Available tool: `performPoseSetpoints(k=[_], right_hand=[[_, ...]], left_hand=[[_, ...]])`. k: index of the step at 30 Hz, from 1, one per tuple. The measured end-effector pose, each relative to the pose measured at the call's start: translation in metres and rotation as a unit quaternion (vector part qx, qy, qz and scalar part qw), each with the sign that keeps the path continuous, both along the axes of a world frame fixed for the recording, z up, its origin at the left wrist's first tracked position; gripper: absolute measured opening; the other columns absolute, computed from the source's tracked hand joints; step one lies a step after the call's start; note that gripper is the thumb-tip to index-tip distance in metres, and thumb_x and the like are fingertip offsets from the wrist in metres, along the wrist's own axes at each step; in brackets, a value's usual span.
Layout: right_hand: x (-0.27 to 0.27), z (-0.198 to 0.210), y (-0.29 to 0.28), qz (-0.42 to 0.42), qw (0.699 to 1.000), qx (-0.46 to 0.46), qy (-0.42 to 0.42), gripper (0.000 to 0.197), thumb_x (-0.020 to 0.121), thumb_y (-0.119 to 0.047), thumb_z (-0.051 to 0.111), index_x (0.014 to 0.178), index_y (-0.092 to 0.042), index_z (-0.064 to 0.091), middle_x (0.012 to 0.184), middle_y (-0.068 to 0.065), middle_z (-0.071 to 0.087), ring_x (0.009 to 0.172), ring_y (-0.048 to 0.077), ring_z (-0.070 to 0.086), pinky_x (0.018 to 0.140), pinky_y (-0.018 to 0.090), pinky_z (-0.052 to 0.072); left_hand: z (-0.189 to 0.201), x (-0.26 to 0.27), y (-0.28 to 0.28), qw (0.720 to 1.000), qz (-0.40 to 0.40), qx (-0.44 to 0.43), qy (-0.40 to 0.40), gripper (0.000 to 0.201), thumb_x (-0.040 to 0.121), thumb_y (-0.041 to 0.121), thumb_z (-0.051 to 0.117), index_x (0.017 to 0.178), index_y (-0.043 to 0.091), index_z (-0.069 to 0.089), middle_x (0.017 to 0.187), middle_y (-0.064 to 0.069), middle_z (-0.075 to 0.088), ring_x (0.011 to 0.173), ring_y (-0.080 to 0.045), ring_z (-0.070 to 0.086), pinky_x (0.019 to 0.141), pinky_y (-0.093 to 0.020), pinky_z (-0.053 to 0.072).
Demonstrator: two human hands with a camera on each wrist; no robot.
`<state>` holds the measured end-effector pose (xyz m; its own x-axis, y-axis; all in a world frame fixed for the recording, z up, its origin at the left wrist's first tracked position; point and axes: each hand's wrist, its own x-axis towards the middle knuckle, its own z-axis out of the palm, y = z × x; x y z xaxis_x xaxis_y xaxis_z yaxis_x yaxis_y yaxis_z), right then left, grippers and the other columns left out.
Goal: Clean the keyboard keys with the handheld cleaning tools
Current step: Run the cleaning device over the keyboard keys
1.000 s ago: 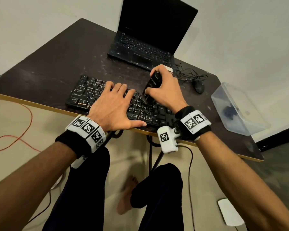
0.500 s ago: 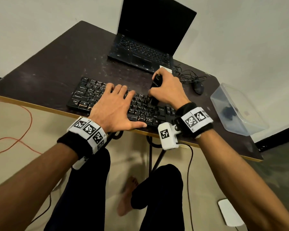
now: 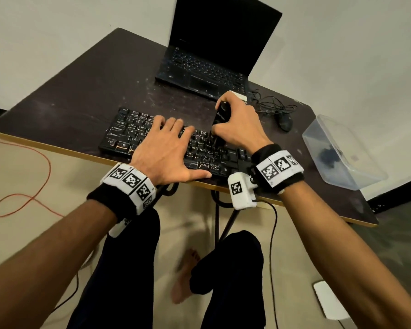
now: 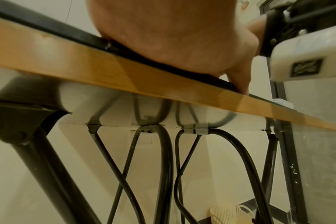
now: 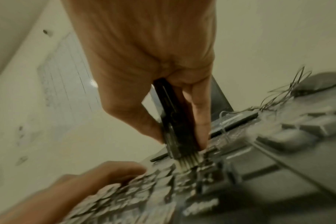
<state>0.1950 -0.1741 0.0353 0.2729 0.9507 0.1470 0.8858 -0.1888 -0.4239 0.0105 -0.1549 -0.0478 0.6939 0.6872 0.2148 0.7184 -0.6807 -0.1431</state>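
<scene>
Black keyboard [image 3: 176,143] lies along the near edge of the dark bench [image 3: 86,91], keys lettered in white.

Left hand [image 3: 169,150] lies flat on the keyboard's middle, palm down, fingers [image 3: 173,125] straight and spread over the upper rows, thumb stretched right along the keyboard's near edge. It holds nothing. In the left wrist view the heel of the left hand [image 4: 175,34] presses on the keyboard just behind the bench's wood trim.

Right hand [image 3: 240,127] grips a black brush [image 3: 221,115], held nearly upright over the right-centre keys, just right of the left fingertips. Right wrist view: thumb on one side of the brush [image 5: 173,121], a finger laid down the other side, remaining fingers curled round the handle. The pale bristles [image 5: 188,163] are down among the keys; that view is blurred around the keyboard [image 5: 201,189].

Behind the keyboard, an open laptop [image 3: 211,55] with a dark screen sits towards the far edge. To its right, a tangle of thin black cable [image 3: 273,105] and a dark mouse [image 3: 285,122]. Clear plastic tub [image 3: 342,150] at the right end of the bench, something dark inside; cannot tell what. Orange cord [image 3: 33,186] loops on the floor at left.
</scene>
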Motion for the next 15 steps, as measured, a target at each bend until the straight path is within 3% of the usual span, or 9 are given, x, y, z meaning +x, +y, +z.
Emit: performPoseSetpoints(k=[3,7,11,15], right_hand=[[0.004,0.006,0.004,-0.035,0.999,0.028,0.018,0.041,0.074,-0.018,0.071,0.111,-0.027,0.055,0.101,0.004,0.068,0.099,0.03,0.064,0.089,0.045,0.058],[0.002,0.006,0.004,0.004,1.0,-0.019,0.014,0.037,0.078,-0.017,0.074,0.111,-0.027,0.059,0.102,0.0,0.068,0.096,0.024,0.065,0.082,0.036,0.057],[-0.004,0.007,0.011,-0.028,0.999,0.021,0.024,0.037,0.078,-0.018,0.072,0.112,-0.026,0.058,0.101,0.002,0.069,0.098,0.026,0.066,0.086,0.037,0.055],[-0.007,0.003,0.009,-0.001,1.0,0.001,0.01,0.039,0.075,-0.018,0.072,0.11,-0.027,0.056,0.099,0.002,0.069,0.092,0.025,0.065,0.076,0.033,0.051]], left_hand=[[0.003,0.001,0.001,1.0,0.001,0.001,-0.002,0.132,0.073,0.107,0.007,0.151,0.007,0.046,0.144,-0.017,0.055,0.132,-0.033,0.049,0.116,-0.052,0.028],[0.0,0.003,0.0,1.0,0.004,-0.007,-0.001,0.133,0.073,0.106,0.005,0.154,0.007,0.043,0.151,-0.018,0.052,0.137,-0.034,0.046,0.119,-0.053,0.027],[0.004,-0.001,0.002,1.0,0.007,-0.004,0.007,0.135,0.072,0.106,0.002,0.153,0.008,0.044,0.15,-0.018,0.052,0.136,-0.034,0.047,0.117,-0.052,0.028],[0.001,0.001,0.0,1.0,0.005,-0.008,0.007,0.134,0.072,0.106,0.004,0.152,0.007,0.045,0.151,-0.019,0.052,0.137,-0.034,0.048,0.118,-0.053,0.028]])
